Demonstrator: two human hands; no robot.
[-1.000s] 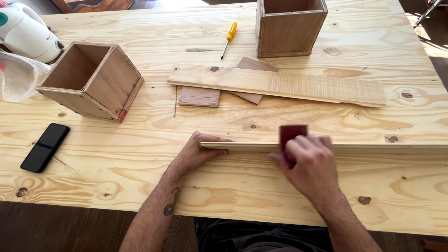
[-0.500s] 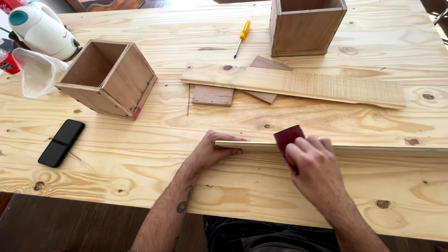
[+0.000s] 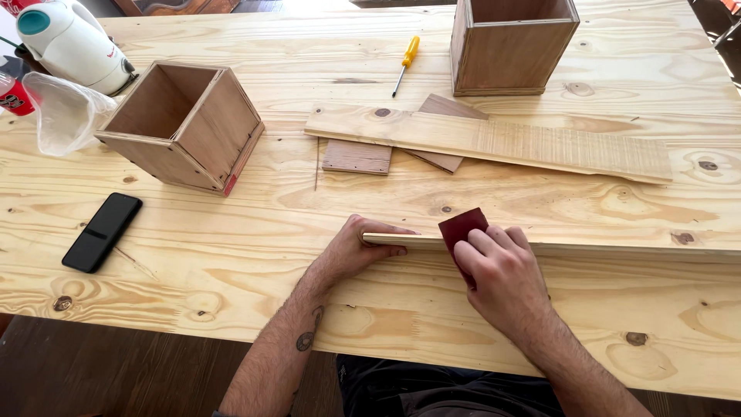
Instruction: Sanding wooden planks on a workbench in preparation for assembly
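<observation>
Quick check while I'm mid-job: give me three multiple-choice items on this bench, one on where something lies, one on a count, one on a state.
1. Where does the black phone lie?
A. Left of the hands, flat on the table
B. Inside a box
C. On the long plank

2. How many open wooden boxes show?
A. One
B. Two
C. Four

3. How does the right hand stand?
A. Empty, lifted
B. Holding the screwdriver
C. Pressing dark red sandpaper on the board edge

Key: 1 A, it lies near the left edge; 2 B, tilted box and upright box; 3 C, sandpaper folds over the edge while the left hand steadies the board's end.
</observation>
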